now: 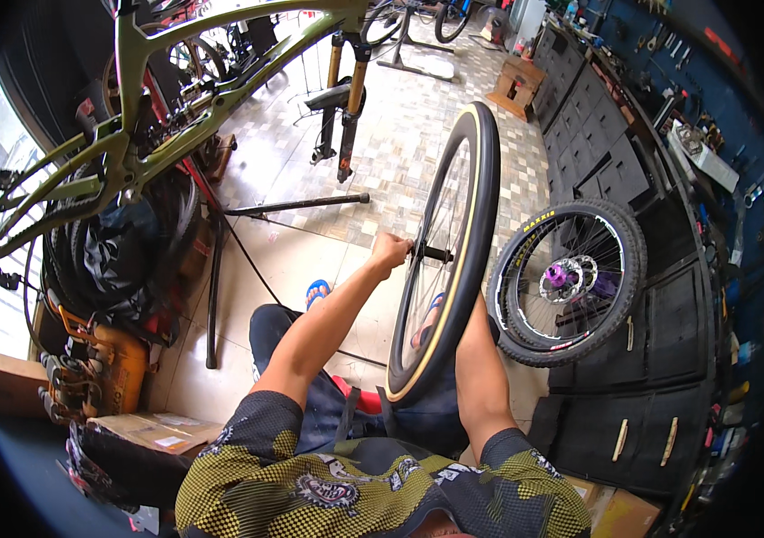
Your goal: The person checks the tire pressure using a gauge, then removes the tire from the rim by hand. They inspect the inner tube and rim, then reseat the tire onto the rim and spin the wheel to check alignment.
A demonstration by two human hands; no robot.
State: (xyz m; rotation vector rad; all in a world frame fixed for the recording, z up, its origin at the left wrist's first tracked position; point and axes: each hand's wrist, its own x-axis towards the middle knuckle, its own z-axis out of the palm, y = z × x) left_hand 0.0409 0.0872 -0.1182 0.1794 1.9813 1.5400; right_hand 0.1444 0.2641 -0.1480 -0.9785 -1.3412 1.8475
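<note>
A bicycle wheel (488, 197) with a black tyre and tan sidewall stands upright in front of my body, seen nearly edge-on. My left hand (390, 251) is on its left side, fingers closed round the end of the black hub (436, 255). My right forearm (480, 363) reaches up along the wheel's right side. The tyre hides my right hand, so its grip does not show. Right of the wheel, knobbly-tyred wheels (628, 309) with a purple hub and disc rotors lean against the drawers.
A green bike frame (229, 103) with a gold-legged fork (355, 85) hangs at the left, above stand legs (296, 206). Below it sits an orange compressor (117, 363). Black drawer cabinets (588, 134) line the right side; a wooden stool (516, 85) stands far off.
</note>
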